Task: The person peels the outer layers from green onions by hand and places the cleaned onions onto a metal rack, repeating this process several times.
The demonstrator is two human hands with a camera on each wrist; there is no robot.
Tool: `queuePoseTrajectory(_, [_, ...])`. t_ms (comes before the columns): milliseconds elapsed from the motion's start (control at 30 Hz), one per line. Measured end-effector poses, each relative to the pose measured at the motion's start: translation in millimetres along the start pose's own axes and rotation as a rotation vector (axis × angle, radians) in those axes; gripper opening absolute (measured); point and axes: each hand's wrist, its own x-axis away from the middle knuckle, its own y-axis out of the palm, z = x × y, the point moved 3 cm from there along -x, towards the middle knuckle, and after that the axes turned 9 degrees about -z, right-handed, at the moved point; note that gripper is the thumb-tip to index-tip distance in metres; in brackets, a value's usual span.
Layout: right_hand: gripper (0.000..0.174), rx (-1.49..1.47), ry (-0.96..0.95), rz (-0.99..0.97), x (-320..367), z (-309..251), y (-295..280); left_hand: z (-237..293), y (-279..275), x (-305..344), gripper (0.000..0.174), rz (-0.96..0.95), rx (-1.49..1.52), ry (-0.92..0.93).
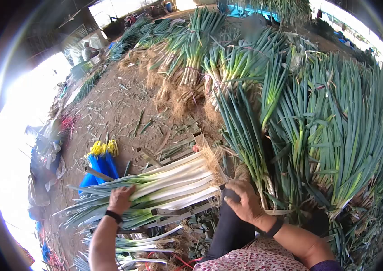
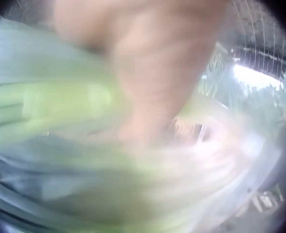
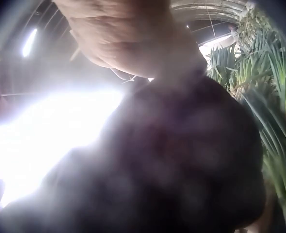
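A row of leeks (image 1: 173,179) with long white stems lies across a low wooden rack in front of me, roots (image 1: 213,158) to the right and leaves to the left. My left hand (image 1: 121,198) rests on their green leaves. In the left wrist view, the blurred left hand (image 2: 152,63) reaches down with a straight finger onto the leeks (image 2: 133,179). Beside the root ends, my right hand (image 1: 245,202) is over my knee, its fingers loose and holding nothing. Dark cloth fills much of the right wrist view below the right hand (image 3: 128,34).
Tall green onions (image 1: 340,131) stand at the right, and tied bundles (image 1: 193,63) lie farther back. Blue strips with yellow ends (image 1: 103,158) are left beyond the rack. Loose leeks (image 1: 151,246) lie low in front. Leaf scraps litter the dirt floor (image 1: 110,108).
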Motion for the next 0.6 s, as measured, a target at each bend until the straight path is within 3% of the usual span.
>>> queuePoseTrajectory(100, [0.033, 0.138, -0.025, -0.012, -3.1, -1.8, 9.0, 14.9, 114.6, -45.0, 0.058, 0.024, -0.045, -0.066])
queuePoseTrajectory(133, [0.031, 0.158, -0.029, -0.002, -3.7, -1.0, 11.1, 25.1, 118.3, -47.2, 0.063, -0.019, 0.000, -0.139])
queuePoseTrajectory(233, [0.030, 0.154, -0.023, -0.032, -6.5, 1.3, 13.3, 36.0, 105.3, -40.8, 0.070, 0.068, 0.119, -0.099])
queuePoseTrajectory(300, [0.028, 0.173, -0.035, -0.034, -7.6, 2.2, 16.8, 38.5, 92.6, -30.1, 0.084, 0.084, 0.220, -0.043])
queuePoseTrajectory(367, [0.028, 0.194, -0.031, -0.074, -8.8, -1.8, 18.1, 34.8, 95.4, -21.6, 0.080, 0.121, 0.270, -0.028])
queuePoseTrajectory(433, [0.027, 0.184, -0.021, -0.084, -4.8, 1.4, 21.8, 32.0, 92.5, -12.0, 0.078, 0.259, 0.266, -0.130])
queuePoseTrajectory(533, [0.024, 0.195, -0.024, -0.106, -2.3, -0.7, 23.5, 12.5, 106.0, 16.1, 0.075, 0.333, 0.373, -0.406])
queuePoseTrajectory(600, [0.024, 0.205, -0.015, -0.126, -1.1, -0.4, 25.5, 26.0, 102.5, 54.3, 0.076, 0.411, 0.429, -0.339])
